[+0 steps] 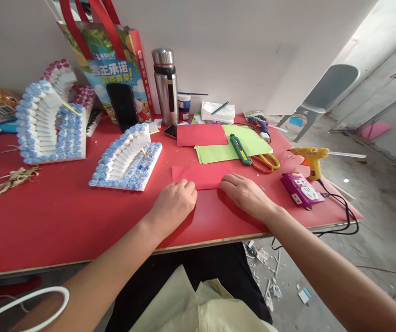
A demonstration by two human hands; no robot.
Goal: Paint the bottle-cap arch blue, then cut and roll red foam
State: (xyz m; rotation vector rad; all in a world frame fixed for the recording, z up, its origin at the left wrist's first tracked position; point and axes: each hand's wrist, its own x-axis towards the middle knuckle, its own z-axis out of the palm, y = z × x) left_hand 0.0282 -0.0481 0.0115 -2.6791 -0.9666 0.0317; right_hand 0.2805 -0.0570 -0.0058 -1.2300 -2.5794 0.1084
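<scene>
A folded pink-red sheet of paper lies on the red table in front of me. My left hand rests on its near left corner with the fingers curled under, knuckles up. My right hand presses on the paper's near right edge, fingers bent down onto it. Neither hand lifts the paper; both hold it against the table.
Behind the paper lie another pink sheet, green sheets, a green utility knife and scissors. A yellow glue gun and purple power strip sit right. Two white-and-blue models, a flask, a phone and a bag stand left and behind.
</scene>
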